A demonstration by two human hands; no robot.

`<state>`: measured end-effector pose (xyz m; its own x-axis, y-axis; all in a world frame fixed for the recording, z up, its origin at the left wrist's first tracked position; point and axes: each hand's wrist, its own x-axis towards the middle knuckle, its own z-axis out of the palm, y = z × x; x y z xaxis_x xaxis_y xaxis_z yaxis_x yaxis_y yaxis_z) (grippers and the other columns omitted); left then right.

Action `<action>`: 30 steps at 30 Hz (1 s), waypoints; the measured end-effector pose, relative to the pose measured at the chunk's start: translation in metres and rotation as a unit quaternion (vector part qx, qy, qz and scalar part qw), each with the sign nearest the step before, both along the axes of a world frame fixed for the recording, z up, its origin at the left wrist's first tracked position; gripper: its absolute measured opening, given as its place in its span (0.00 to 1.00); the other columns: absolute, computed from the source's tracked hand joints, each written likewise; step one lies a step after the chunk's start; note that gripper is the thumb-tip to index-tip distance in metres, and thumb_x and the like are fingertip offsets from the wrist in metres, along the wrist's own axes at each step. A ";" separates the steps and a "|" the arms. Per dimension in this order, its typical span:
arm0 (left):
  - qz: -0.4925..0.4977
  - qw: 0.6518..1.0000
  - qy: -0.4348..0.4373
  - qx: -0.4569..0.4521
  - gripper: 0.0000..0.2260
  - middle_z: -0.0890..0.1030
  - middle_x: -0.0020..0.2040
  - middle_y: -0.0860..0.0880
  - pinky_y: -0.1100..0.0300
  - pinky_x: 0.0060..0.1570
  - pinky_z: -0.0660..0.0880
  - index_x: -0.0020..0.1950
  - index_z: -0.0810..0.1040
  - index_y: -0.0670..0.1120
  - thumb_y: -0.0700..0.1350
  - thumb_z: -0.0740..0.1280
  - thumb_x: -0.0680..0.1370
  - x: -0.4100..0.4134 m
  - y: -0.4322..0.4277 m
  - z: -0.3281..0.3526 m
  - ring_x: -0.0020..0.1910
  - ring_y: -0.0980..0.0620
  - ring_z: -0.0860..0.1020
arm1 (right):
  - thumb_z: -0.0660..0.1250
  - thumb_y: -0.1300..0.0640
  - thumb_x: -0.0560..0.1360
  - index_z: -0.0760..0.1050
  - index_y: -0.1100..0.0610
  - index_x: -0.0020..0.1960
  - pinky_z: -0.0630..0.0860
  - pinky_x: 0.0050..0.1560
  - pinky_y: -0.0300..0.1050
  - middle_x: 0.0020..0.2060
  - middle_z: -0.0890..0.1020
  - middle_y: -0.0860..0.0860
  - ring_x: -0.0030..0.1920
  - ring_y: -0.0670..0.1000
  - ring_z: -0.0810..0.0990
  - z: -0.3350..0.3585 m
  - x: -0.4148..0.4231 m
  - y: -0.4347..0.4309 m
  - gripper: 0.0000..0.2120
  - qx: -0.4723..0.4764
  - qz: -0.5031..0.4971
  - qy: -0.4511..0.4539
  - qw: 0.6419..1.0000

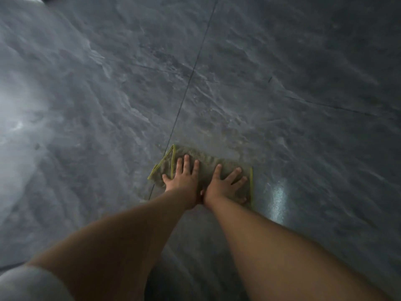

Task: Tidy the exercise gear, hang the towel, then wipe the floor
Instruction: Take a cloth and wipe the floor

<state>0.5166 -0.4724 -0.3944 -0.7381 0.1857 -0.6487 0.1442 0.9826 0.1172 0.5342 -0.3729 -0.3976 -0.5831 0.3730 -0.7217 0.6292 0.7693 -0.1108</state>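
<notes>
Left hand (pixel 183 178) and right hand (pixel 224 185) press cloth (pixel 206 161) flat.

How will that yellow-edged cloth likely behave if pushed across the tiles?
Likely floppy: the cloth lies limp, one corner folded over. It should glide easily on the glossy floor, though it may bunch beyond the left hand and right hand pressing it flat.

No text, label or number can be read anywhere.
</notes>
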 end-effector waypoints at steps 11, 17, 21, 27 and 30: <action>0.003 1.000 -0.014 -0.007 0.43 0.32 0.79 0.48 0.26 0.69 0.51 0.80 0.37 0.52 0.62 0.64 0.78 0.069 -0.007 0.000 0.78 0.45 0.34 | 0.70 0.43 0.74 0.40 0.40 0.79 0.51 0.70 0.75 0.76 0.30 0.59 0.76 0.65 0.32 0.008 0.073 -0.007 0.46 -0.011 -0.029 -0.003 1.000; 0.005 0.999 -0.035 -0.032 0.42 0.32 0.79 0.45 0.24 0.67 0.54 0.80 0.37 0.50 0.59 0.64 0.79 0.068 0.011 0.005 0.78 0.42 0.35 | 0.70 0.43 0.75 0.41 0.40 0.79 0.50 0.69 0.75 0.76 0.29 0.60 0.76 0.66 0.31 0.009 0.075 0.005 0.46 -0.026 -0.036 -0.010 0.999; -0.004 0.999 -0.039 -0.032 0.42 0.31 0.79 0.45 0.25 0.67 0.55 0.80 0.37 0.49 0.56 0.65 0.80 0.060 0.016 0.009 0.78 0.42 0.34 | 0.71 0.43 0.74 0.41 0.40 0.79 0.52 0.66 0.79 0.75 0.29 0.60 0.75 0.65 0.30 0.007 0.066 0.007 0.47 -0.029 -0.052 -0.008 0.998; -0.008 0.999 -0.042 -0.024 0.44 0.31 0.79 0.44 0.24 0.67 0.55 0.80 0.37 0.49 0.58 0.66 0.79 0.023 0.028 0.005 0.78 0.42 0.33 | 0.69 0.44 0.76 0.40 0.40 0.79 0.52 0.65 0.81 0.76 0.29 0.60 0.75 0.66 0.29 0.006 0.034 0.022 0.45 -0.027 -0.034 0.000 0.999; -0.003 0.998 -0.043 -0.034 0.45 0.31 0.79 0.44 0.24 0.66 0.56 0.80 0.37 0.48 0.58 0.67 0.78 -0.003 0.033 0.003 0.78 0.42 0.34 | 0.69 0.43 0.75 0.40 0.39 0.79 0.51 0.65 0.82 0.76 0.29 0.59 0.75 0.65 0.30 0.004 0.010 0.028 0.46 -0.018 -0.022 0.004 1.000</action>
